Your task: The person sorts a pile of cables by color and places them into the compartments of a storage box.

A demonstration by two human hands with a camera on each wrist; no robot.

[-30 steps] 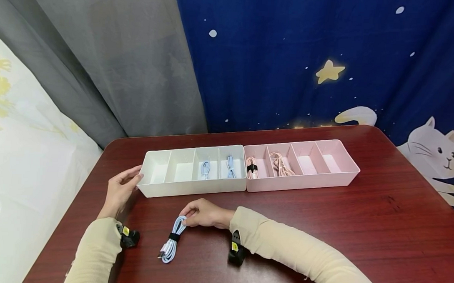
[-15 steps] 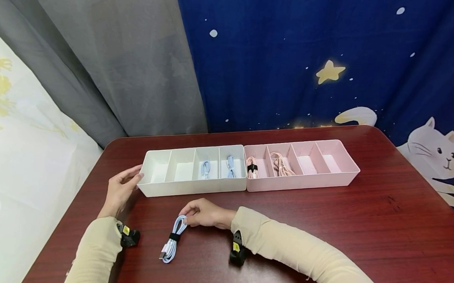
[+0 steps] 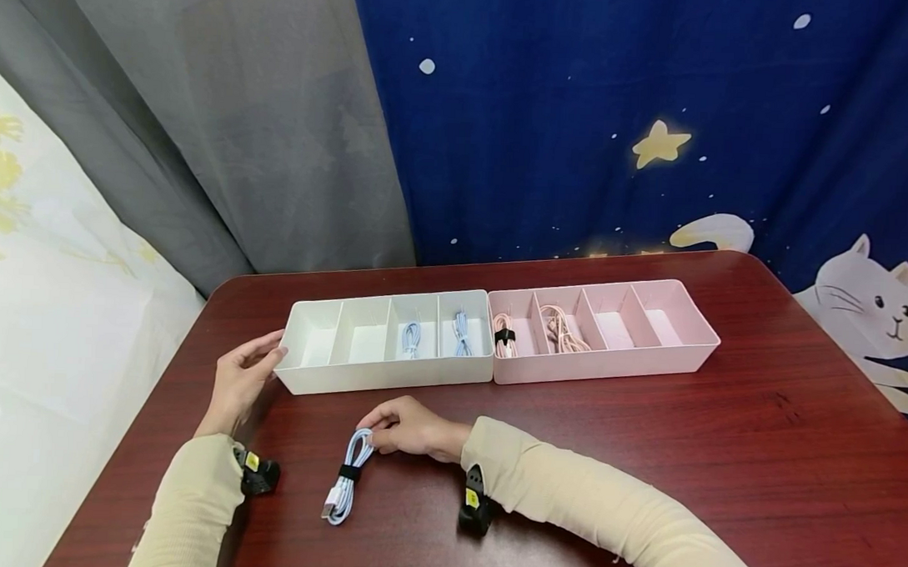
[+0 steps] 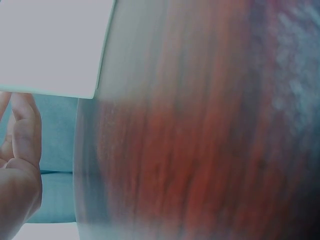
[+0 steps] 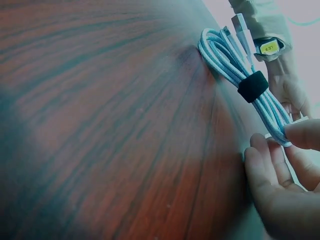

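A light blue braided USB cable (image 3: pixel 352 472), coiled and bound by a black strap (image 5: pixel 253 87), hangs tilted from my right hand (image 3: pixel 411 428). Thumb and fingers pinch the loop at one end, while the metal USB plug (image 5: pixel 240 22) is at the other. My left hand (image 3: pixel 239 380) touches the left end of a white divided box (image 3: pixel 391 373) with slightly bent fingers; in the left wrist view, fingers (image 4: pixel 25 130) show beside the box wall. Two small blue cables lie in that box, one blue cable (image 3: pixel 410 339) in the third compartment and another blue cable (image 3: pixel 462 334) in the fourth.
A pink divided box (image 3: pixel 609 364) abuts the white box on the right. Its first compartment holds a strapped pink cable (image 3: pixel 504 335), its second a loose pink cable (image 3: pixel 563 331). Both boxes stand on a red-brown table (image 3: pixel 606 439), with curtains (image 3: pixel 541 153) behind.
The coiled blue cable has risen and turned very slightly in my right hand. My left hand and both boxes have stayed in place.
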